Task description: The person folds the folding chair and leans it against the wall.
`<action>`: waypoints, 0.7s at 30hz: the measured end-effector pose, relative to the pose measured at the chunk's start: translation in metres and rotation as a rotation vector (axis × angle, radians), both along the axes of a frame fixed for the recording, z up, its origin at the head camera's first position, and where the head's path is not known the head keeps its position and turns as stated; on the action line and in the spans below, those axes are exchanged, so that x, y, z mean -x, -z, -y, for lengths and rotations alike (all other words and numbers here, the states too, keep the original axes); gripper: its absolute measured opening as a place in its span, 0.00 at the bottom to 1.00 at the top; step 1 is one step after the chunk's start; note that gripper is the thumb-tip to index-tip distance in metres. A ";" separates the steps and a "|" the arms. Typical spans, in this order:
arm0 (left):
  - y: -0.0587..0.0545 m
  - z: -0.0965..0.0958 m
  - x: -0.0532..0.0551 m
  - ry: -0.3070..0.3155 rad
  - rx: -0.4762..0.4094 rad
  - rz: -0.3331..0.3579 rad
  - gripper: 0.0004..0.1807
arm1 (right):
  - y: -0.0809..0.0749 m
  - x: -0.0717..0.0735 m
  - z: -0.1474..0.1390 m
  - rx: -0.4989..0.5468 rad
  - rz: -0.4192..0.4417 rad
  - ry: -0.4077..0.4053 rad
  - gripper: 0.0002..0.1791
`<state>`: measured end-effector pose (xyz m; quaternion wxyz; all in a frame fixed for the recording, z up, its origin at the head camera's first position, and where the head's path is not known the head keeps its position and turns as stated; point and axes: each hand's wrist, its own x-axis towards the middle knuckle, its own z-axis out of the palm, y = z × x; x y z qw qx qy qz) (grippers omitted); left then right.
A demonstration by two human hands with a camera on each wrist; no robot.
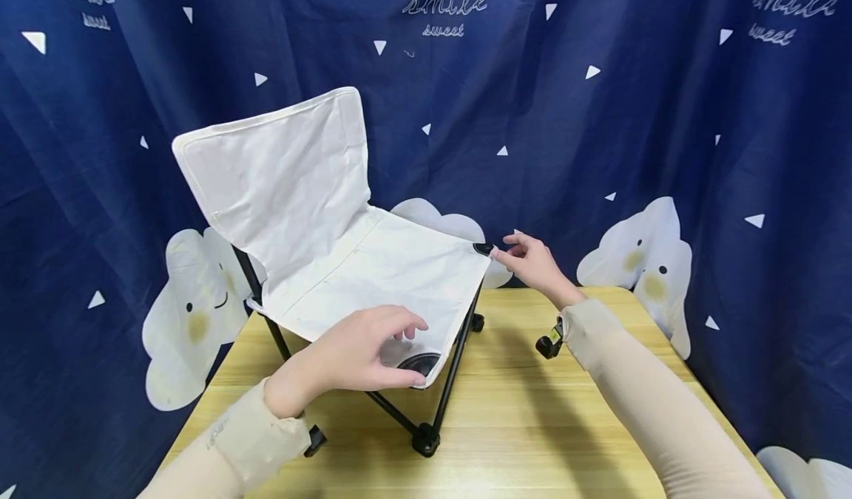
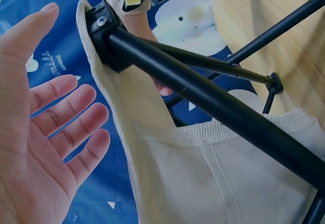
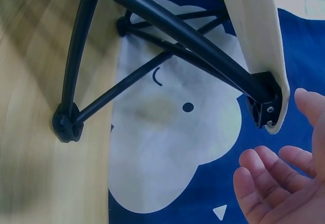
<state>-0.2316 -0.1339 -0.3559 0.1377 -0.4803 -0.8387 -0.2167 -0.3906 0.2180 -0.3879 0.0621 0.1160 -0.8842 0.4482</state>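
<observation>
A folding camp chair (image 1: 393,255) with white fabric and a black tube frame stands unfolded on the table. My left hand (image 1: 356,347) hovers by the seat's near front corner, where a black patch (image 1: 422,362) shows. In the left wrist view its fingers are loosely spread, apart from the black corner joint (image 2: 104,36). At the far front corner, my right hand (image 1: 532,262) is beside another black patch (image 1: 482,248). The right wrist view shows those fingers relaxed and a small gap from the corner joint (image 3: 265,102). Neither hand holds anything.
The wooden table (image 1: 519,410) carries the chair's feet, one black foot (image 1: 426,440) near the front. A fabric pocket (image 2: 183,178) hangs beneath the seat. Behind is a dark blue curtain (image 1: 466,92) with white clouds and triangles.
</observation>
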 end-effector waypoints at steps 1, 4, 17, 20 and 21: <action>0.000 -0.001 -0.001 0.004 0.002 0.000 0.31 | 0.000 0.000 0.000 0.002 0.001 0.001 0.35; 0.001 -0.003 -0.002 0.018 0.013 -0.004 0.31 | 0.001 0.002 0.002 0.009 0.008 0.001 0.36; 0.009 -0.006 -0.006 0.007 0.053 -0.050 0.32 | 0.004 0.005 0.010 0.043 0.032 0.009 0.35; 0.010 -0.006 -0.007 0.017 0.049 -0.060 0.32 | 0.005 0.005 0.010 0.057 0.042 0.007 0.35; 0.010 -0.006 -0.007 0.020 0.049 -0.061 0.31 | 0.005 0.005 0.010 0.062 0.046 0.005 0.35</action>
